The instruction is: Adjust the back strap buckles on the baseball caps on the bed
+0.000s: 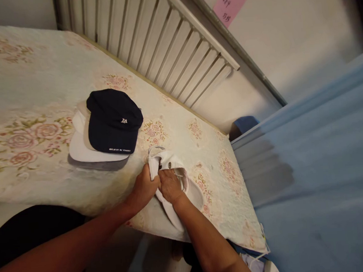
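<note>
White cap (195, 195) in left hand (146, 186), right hand (171, 185) inside

Nearest: both hands at the cap, above the front edge of the flowered cloth (174, 116). Left grip closed on the cap's back edge, thumb on top. Right fingers go into the cap's opening; hidden, cannot tell if that grip pinches anything. Cap's opening faces up, brim toward the right. Left of the hands, a bit farther: cap stack on the cloth. Navy cap (114, 116) on top, white "LA" on front; tan cap (86, 136), second white cap (81, 149), grey brim (111, 163) below. Right: blue curtain (321, 176). Beyond: metal railing (149, 34), pink note (230, 3) on the wall.
</note>
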`<state>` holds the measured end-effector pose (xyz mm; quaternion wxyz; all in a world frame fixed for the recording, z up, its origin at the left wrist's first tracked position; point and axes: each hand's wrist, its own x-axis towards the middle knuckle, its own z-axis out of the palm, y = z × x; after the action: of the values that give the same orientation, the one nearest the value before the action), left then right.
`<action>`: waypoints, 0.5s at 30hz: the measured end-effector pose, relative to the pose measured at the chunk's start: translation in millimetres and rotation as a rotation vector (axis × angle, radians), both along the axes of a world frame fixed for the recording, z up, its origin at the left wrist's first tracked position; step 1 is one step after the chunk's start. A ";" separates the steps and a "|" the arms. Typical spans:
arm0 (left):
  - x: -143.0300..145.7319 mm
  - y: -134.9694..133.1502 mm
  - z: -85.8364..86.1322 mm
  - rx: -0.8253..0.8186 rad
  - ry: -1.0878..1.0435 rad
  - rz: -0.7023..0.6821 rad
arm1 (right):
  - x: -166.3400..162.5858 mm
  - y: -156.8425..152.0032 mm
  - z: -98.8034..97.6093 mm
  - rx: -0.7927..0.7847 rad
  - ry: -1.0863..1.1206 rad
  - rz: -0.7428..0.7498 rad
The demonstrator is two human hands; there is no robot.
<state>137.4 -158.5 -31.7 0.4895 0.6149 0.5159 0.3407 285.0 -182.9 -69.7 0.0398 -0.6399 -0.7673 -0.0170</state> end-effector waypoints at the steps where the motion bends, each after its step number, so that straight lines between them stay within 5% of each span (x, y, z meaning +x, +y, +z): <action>1: 0.8 0.2 -1.8 -0.003 -0.002 0.001 | 0.0 2.9 -2.3 -0.005 0.005 -0.027; 8: 7.9 -2.0 -21.9 0.028 -0.216 -0.066 | -5.4 12.7 -10.1 0.028 0.031 -0.162; 15: -4.8 -0.1 -11.8 0.013 -0.341 -0.119 | -3.7 13.1 -7.5 0.150 0.235 -0.145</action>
<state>132.6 -158.6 -43.5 0.5852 0.5809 0.3858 0.4138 281.3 -169.8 -77.2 0.1756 -0.6862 -0.7059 -0.0021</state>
